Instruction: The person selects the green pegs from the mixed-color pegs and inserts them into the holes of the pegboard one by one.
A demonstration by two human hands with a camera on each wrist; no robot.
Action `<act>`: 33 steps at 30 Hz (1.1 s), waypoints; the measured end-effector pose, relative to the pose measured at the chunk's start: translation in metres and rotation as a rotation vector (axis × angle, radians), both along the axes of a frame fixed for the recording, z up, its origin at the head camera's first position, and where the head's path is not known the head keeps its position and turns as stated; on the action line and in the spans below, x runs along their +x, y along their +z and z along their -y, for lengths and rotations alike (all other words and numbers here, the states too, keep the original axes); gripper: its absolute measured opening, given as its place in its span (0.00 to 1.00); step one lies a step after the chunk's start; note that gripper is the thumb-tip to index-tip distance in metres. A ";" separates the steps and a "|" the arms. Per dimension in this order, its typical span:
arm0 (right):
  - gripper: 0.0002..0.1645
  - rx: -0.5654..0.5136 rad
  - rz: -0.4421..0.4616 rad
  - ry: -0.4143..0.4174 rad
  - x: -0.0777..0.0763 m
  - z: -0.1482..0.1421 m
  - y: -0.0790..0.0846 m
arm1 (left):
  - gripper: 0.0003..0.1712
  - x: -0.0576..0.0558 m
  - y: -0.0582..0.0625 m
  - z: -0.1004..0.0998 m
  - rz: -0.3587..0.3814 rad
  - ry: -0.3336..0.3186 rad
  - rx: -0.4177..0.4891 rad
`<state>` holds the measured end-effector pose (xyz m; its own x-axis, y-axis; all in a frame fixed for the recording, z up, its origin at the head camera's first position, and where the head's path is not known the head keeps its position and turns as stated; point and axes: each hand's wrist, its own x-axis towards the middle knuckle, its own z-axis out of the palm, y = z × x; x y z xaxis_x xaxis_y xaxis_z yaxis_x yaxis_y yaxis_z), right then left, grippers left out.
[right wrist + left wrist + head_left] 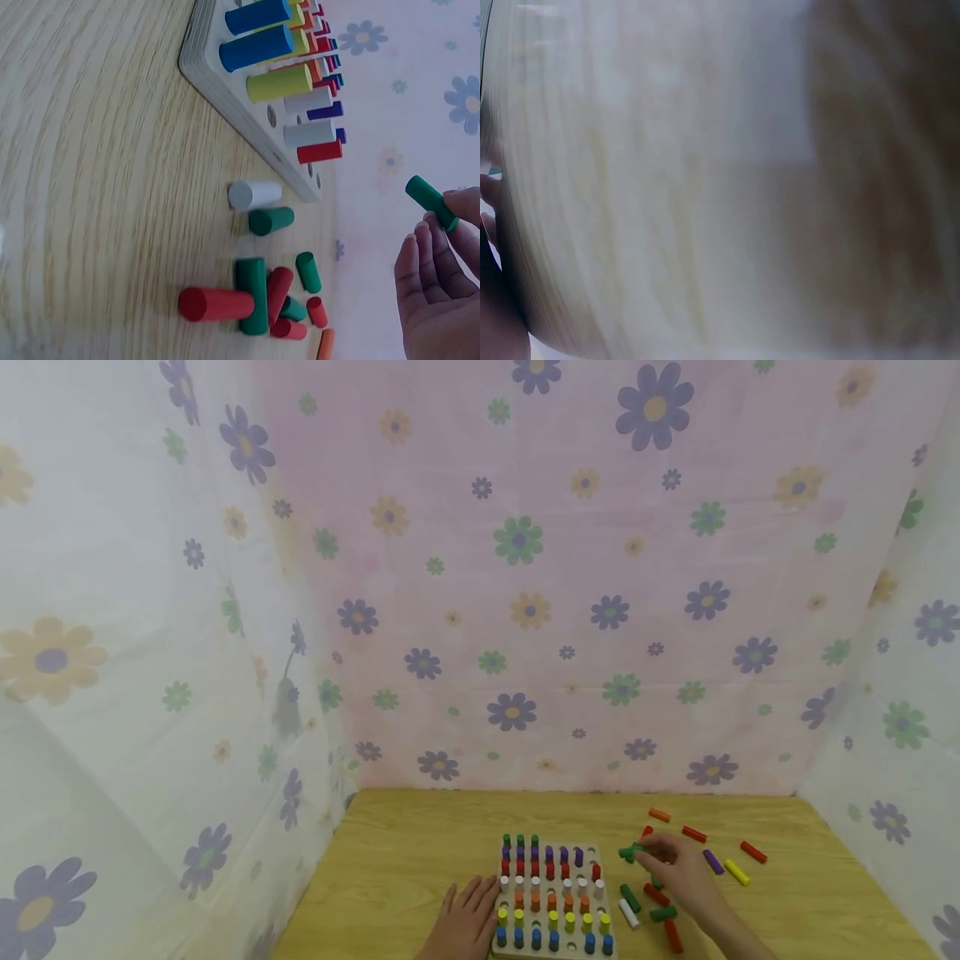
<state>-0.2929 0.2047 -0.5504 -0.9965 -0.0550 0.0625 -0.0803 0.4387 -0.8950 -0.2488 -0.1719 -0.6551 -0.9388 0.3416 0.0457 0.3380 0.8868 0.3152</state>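
A green peg [431, 201] is pinched between the thumb and fingers of my right hand [678, 870], raised over the loose pegs to the right of the pegboard [555, 953]. The pegboard carries rows of green, purple, red, white, orange, yellow and blue pegs standing upright, with bare holes among them. My left hand [471, 920] lies flat, fingers spread, against the board's left edge. In the left wrist view only a blurred pale surface and a bit of fingers [489, 189] at the left edge appear.
Right of the board lie loose pegs: a white peg [628, 913], several green and red ones, a purple peg [712, 862], a yellow peg [737, 872] and an orange peg [659, 815]. Flowered cloth [525, 610] surrounds the wooden table [405, 835] at the back and sides.
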 end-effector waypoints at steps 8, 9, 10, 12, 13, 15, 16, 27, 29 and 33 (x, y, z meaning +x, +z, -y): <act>0.12 -0.057 -0.035 0.042 -0.007 0.025 -0.001 | 0.35 -0.001 0.001 0.001 -0.011 -0.006 0.000; 0.12 -0.063 -0.038 0.050 -0.007 0.028 -0.002 | 0.35 -0.001 0.000 0.001 -0.013 -0.007 -0.001; 0.12 -0.070 -0.039 0.059 -0.008 0.031 -0.003 | 0.35 -0.001 0.000 0.001 -0.014 -0.007 -0.001; 0.12 -0.087 -0.044 0.084 -0.009 0.036 -0.004 | 0.35 -0.001 -0.001 0.002 -0.012 -0.008 0.000; 0.12 -0.087 -0.050 0.096 -0.010 0.038 -0.005 | 0.35 -0.002 -0.001 0.002 -0.009 -0.010 0.001; 0.12 -0.091 -0.054 0.107 -0.012 0.042 -0.006 | 0.36 -0.002 -0.002 0.002 -0.002 -0.014 0.006; 0.11 -0.089 -0.056 0.108 -0.012 0.044 -0.006 | 0.36 -0.002 -0.001 0.002 0.004 -0.015 0.008; 0.09 -0.145 0.006 0.078 -0.018 0.064 -0.009 | 0.35 0.000 -0.001 0.002 -0.016 0.001 0.003; 0.09 -0.136 0.002 0.071 -0.019 0.066 -0.010 | 0.34 0.000 -0.001 0.002 -0.013 0.001 0.005; 0.09 -0.130 -0.014 0.069 -0.022 0.070 -0.013 | 0.34 0.001 0.001 0.001 -0.016 0.000 0.013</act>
<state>-0.3148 0.1346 -0.5637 -0.9897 -0.1136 0.0869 -0.1186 0.3126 -0.9424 -0.2482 -0.1729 -0.6540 -0.9378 0.3411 0.0652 0.3434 0.8825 0.3213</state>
